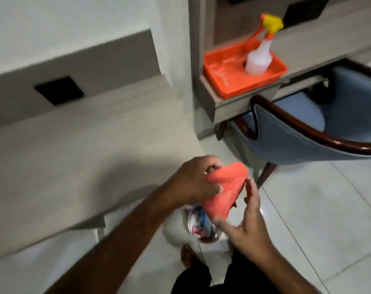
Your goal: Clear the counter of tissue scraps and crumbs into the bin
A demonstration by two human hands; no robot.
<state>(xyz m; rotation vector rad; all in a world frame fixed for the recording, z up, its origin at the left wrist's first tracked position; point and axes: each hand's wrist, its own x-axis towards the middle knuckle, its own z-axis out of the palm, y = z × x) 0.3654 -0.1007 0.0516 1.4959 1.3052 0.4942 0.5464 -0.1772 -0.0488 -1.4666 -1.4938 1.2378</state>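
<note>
My left hand grips the top of a coral-pink cloth and holds it bunched over the bin. The bin stands on the floor just past the counter's corner; wrappers and scraps show inside its shiny rim. My right hand touches the cloth's lower edge with its fingers spread, palm toward the cloth. The pale counter stretches to the left of both hands. The picture is blurred, and no tissue scraps or crumbs can be made out on the counter.
An orange tray with a white spray bottle sits on a desk ledge at the back right. A blue chair with a dark wooden rim stands right of the bin. My bare foot is beside the bin on white floor tiles.
</note>
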